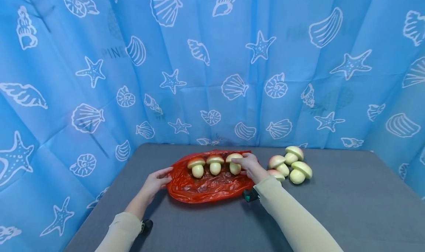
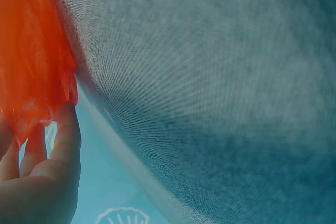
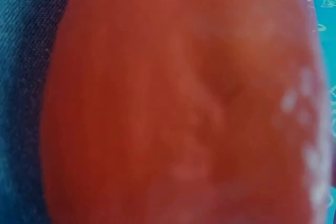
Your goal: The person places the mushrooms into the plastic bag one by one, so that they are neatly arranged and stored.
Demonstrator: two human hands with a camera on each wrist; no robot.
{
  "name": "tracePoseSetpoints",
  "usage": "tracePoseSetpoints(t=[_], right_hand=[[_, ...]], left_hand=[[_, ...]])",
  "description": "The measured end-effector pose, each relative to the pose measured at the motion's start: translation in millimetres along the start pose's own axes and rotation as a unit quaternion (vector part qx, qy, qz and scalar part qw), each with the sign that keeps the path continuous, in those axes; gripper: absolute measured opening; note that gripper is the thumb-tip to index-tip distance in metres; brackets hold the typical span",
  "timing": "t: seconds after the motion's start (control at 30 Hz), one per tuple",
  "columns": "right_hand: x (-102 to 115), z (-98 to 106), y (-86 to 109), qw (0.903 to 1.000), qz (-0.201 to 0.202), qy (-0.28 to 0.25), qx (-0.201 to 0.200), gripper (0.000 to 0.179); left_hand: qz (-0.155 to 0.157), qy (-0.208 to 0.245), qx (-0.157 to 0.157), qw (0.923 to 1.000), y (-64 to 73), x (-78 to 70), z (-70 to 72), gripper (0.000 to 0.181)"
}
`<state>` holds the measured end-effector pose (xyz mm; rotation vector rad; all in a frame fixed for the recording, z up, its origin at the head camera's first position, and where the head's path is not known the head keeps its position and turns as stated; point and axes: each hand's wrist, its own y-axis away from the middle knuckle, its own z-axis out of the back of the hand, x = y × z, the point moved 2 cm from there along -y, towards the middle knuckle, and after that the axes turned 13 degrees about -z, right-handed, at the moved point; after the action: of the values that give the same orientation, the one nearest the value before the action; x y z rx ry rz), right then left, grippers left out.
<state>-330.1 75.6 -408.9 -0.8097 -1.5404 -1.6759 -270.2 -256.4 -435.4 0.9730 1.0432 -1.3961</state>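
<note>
A red plastic bag (image 1: 206, 193) lies spread on the grey table. In it, a mushroom (image 1: 198, 170) and another mushroom (image 1: 215, 167) stand side by side, each with a rounded cap and pale stem. My right hand (image 1: 251, 166) holds a third mushroom (image 1: 235, 168) at the bag's right end, its fingers around cap and stem. At the opposite end, my left hand (image 1: 155, 182) pinches the bag's edge. The left wrist view shows those fingertips (image 2: 67, 116) against the red film. Blurred red bag (image 3: 178, 129) fills most of the right wrist view, hiding the right hand there.
Right of the bag, several more mushrooms (image 1: 300, 172) sit in a cluster, one partly behind the right sleeve (image 1: 282, 204). The grey table (image 1: 348, 204) reaches back to a blue curtain (image 1: 206, 78) printed with shells and starfish.
</note>
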Motion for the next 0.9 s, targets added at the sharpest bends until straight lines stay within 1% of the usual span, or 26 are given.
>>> tracePoseSetpoints(t=[0.17,0.37,0.5,0.7,0.9], right_hand=[[-2,-1,-2.4,1.0000,0.004,0.006,-0.005,0.071],[-2,-1,-1.9,1.0000,0.003,0.000,0.004,0.075],[-1,0,0.2,0.9998,0.002,0.013,0.015,0.075],[3,2,5.1,0.9985,-0.003,0.041,0.037,0.073],[7,2,10.0,0.9967,-0.004,0.072,0.036,0.070]], left_hand=[[0.000,0.006,0.003,1.0000,1.1,-2.4,-1.2,0.044],[0.003,0.006,0.000,1.0000,-0.6,-4.6,-1.7,0.044],[0.006,0.005,0.001,1.0000,-2.3,-4.9,-2.2,0.044],[0.009,0.009,0.005,0.9999,-1.4,-5.5,-2.5,0.044],[0.007,0.006,0.006,0.9999,1.1,-2.9,-2.2,0.044]])
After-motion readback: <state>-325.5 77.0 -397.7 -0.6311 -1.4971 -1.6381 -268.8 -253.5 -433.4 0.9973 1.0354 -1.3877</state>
